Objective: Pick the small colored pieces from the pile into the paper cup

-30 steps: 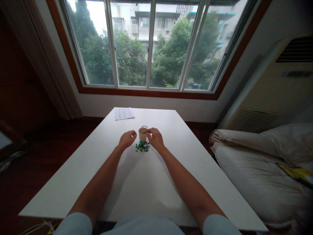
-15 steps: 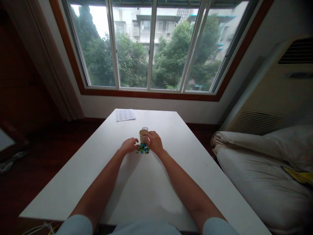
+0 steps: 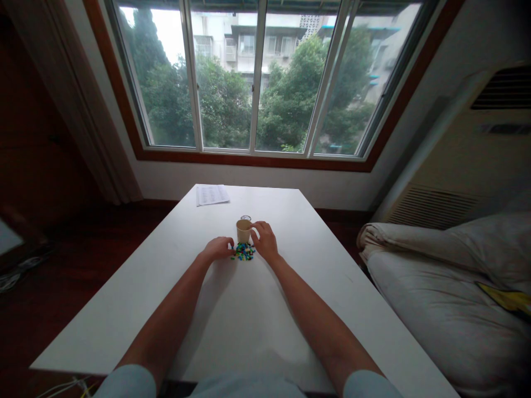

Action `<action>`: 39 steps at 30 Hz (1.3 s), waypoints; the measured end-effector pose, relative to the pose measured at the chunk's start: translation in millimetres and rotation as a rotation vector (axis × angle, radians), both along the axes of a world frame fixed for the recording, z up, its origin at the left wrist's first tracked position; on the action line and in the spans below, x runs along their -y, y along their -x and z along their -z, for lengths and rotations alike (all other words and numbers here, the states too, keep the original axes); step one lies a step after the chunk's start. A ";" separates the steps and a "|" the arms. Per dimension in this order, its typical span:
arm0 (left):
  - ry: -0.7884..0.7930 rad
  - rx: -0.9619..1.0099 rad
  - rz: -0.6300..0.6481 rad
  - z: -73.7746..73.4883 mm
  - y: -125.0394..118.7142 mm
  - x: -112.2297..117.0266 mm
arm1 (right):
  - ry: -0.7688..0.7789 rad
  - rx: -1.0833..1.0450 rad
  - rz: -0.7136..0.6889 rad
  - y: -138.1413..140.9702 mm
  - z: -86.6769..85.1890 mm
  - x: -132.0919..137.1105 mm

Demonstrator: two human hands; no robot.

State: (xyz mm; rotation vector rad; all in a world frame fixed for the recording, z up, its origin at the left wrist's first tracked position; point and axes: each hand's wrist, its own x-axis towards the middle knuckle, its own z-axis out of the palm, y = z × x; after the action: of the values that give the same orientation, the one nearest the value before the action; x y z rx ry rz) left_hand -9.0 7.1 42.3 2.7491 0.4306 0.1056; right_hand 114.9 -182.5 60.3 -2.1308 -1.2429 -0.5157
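Both hands parked at a bead pile [image 3: 243, 252] and a paper cup [image 3: 243, 232]

Left hand [image 3: 216, 250] fingers curl down onto the pile's 9 o'clock edge, too small to tell if they pinch anything. Right hand [image 3: 266, 243] fingers sit against the cup's 3 o'clock side, grip unclear. The cup stands at the pile's 12 o'clock, mid worktop [image 3: 249, 320], with a paper sheet [image 3: 212, 194] far off at 11.
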 end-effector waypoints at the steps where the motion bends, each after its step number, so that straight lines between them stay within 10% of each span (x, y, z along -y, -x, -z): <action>1: 0.007 -0.011 -0.004 0.0 0.2 -0.2 | -0.011 -0.018 0.052 -4.0 3.9 1.5; 7: -0.011 -0.124 -0.011 1.1 -0.7 0.8 | 0.131 -0.178 0.359 -33.0 37.8 6.5; 13: -0.023 -0.115 -0.051 6.2 -1.4 -0.5 | 0.296 -0.183 0.300 -41.9 56.9 1.2; 39: 0.001 0.271 -0.186 30.9 -0.1 20.1 | 0.270 -0.152 0.218 -15.3 50.3 -1.5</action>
State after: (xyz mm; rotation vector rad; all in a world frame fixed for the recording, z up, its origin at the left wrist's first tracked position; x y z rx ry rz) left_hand -8.9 -13.1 11.4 2.6365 0.6063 0.5171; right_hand 130.3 -181.0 10.1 -2.4994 -1.0506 -0.2797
